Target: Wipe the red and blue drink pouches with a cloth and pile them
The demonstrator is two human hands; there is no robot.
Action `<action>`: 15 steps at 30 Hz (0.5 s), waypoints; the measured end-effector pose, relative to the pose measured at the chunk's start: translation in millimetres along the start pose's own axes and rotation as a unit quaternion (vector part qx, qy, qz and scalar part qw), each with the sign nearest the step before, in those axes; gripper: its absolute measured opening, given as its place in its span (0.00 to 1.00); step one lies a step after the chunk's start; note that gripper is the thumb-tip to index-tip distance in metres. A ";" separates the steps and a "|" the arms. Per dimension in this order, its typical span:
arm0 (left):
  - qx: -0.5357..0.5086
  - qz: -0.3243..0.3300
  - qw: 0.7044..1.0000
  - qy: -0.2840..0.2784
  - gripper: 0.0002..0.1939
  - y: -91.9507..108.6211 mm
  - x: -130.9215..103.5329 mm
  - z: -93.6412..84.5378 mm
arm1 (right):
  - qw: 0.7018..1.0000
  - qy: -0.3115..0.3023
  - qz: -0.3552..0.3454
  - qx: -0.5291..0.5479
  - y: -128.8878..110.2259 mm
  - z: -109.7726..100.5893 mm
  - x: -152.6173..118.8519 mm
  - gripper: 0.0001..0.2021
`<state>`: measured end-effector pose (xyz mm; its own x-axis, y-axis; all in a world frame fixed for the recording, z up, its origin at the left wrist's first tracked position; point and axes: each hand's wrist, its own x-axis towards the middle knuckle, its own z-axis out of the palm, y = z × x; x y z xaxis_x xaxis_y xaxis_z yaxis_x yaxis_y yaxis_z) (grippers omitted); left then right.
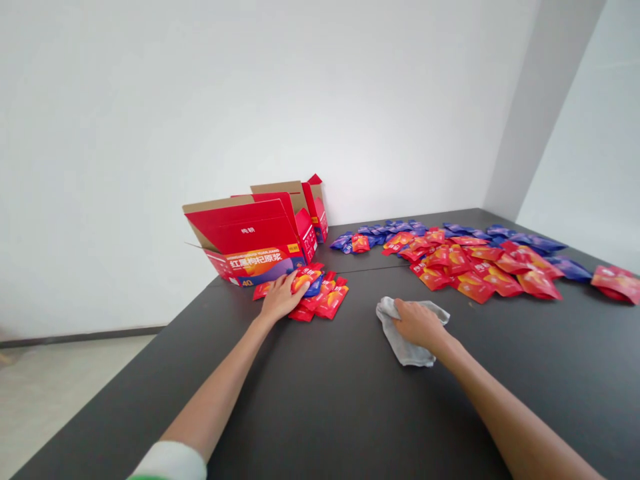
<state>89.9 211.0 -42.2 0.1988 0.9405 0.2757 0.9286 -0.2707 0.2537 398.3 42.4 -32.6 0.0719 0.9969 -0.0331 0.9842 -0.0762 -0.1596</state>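
Observation:
My left hand (281, 298) rests on a small pile of red sachets (333, 301) beside the front box. Its thumb and fingers close around a red sachet (306, 276) on top, and a blue sachet (315, 286) shows just under it. Some fingertips are hidden. To the right, my right hand (419, 324) grips a crumpled grey cloth (407, 351) against the dark tabletop (320, 400).
Open red cartons, a front box (245, 233) and another box (320, 210) behind it, stand at the back left. A large heap of red sachets (475, 267) lies at the right, with blue sachets (530, 241) behind. One red sachet (616, 283) lies apart at far right.

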 end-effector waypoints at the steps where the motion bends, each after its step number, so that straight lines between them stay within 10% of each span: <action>1: 0.001 -0.005 1.000 -0.003 0.39 1.4 1.5 0.9 | 1.000 -0.002 0.000 0.002 0.3 -0.1 -0.1 0.14; 15: -0.160 -0.108 0.975 0.110 0.38 -53.1 16.3 -18.4 | 1.000 0.004 -0.015 0.006 2.6 -1.6 -3.9 0.14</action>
<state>38.1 236.9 -34.2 -0.0954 0.9254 0.3669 0.7890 -0.1545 0.5947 400.8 38.4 -31.3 0.0428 0.9989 -0.0205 0.9839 -0.0457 -0.1729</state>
